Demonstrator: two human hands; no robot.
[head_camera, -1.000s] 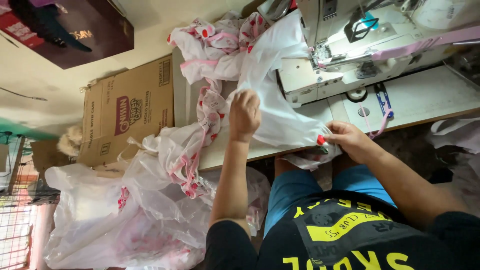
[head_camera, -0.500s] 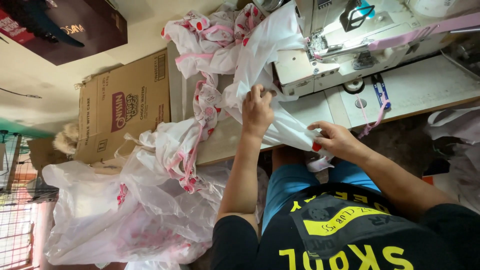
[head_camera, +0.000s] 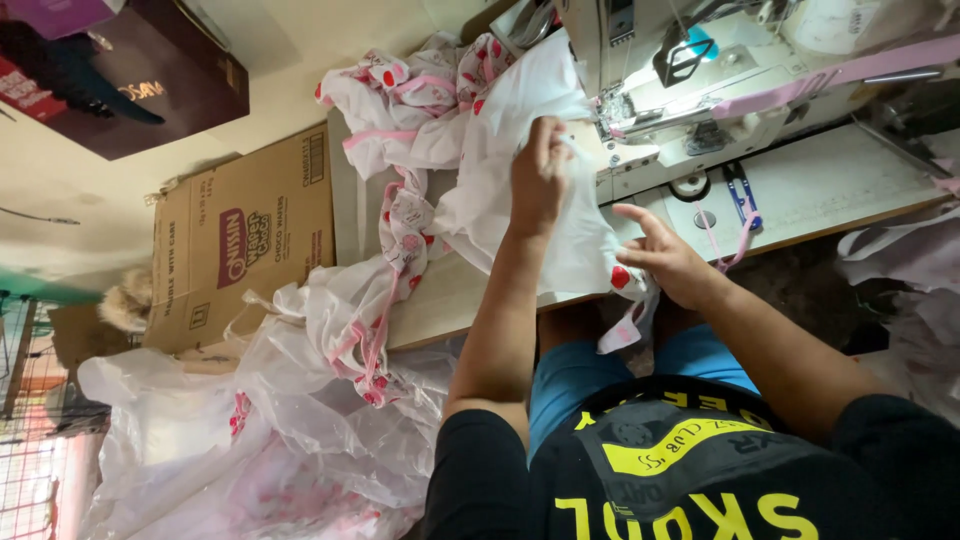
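A white fabric piece (head_camera: 560, 110) with red dots and pink trim lies across the sewing table (head_camera: 830, 190), running up to the sewing machine (head_camera: 690, 95). My left hand (head_camera: 540, 175) grips a bunch of this fabric just left of the machine's presser foot. My right hand (head_camera: 665, 262) pinches the lower edge of the same fabric at the table's front edge, its index finger stretched out. A pink-trimmed end hangs down below that hand, over my lap.
More dotted fabric pieces (head_camera: 410, 90) are piled at the table's left end. Blue thread snips (head_camera: 738, 190) lie on the table by the machine, and a pink tape (head_camera: 850, 65) feeds across it. A cardboard box (head_camera: 245, 240) and clear plastic bags (head_camera: 250, 440) of fabric stand at left.
My left hand has carried the fabric away from the table edge, up to the machine's foot. My right hand has come up from the lap edge onto the table with the fabric's lower edge.
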